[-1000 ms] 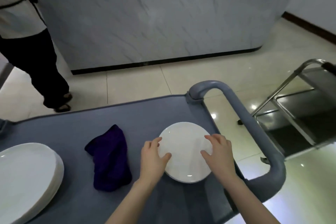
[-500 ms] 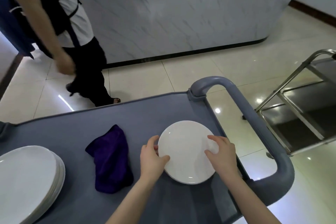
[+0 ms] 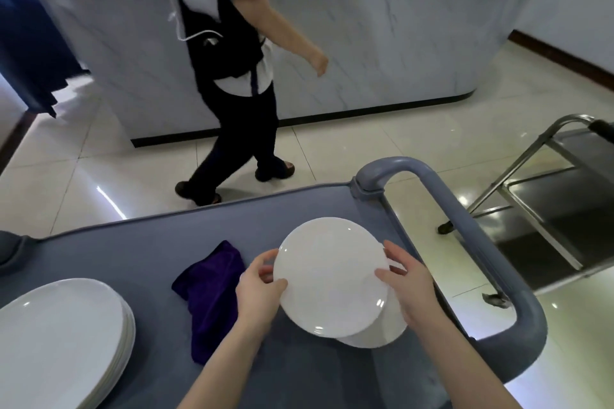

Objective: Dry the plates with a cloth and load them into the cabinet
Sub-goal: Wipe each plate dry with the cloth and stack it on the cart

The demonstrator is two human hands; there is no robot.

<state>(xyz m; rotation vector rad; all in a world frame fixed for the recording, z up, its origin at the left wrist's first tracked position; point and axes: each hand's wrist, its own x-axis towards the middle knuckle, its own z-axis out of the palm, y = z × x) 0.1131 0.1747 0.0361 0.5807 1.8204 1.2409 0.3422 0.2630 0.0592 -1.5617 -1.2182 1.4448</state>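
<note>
- A second ago the small white plate (image 3: 332,276) lay flat with both hands at its rim; now it is up off the pile and tilted, its far edge higher.
- The left hand (image 3: 257,289) grips the plate's left rim, thumb on the face and fingers curled beneath.
- The right hand (image 3: 410,289) grips the opposite rim the same way, so the plate hangs between the two hands.
- The lift has uncovered the remaining small plates (image 3: 388,332), which sit on the grey cart (image 3: 166,249) just under the right hand.
- The purple cloth (image 3: 209,292) lies untouched on the cart just left of the left hand, in the same spot as before.
- A stack of larger plates (image 3: 59,335) sits well to the left of both hands.
- A passer-by (image 3: 232,60) has walked across in front of the marble counter (image 3: 382,43), well beyond the hands.
- Judgement: one plate is now singled out for drying, but neither hand is free for the cloth, so one would have to let go first. No cabinet is in view.
</note>
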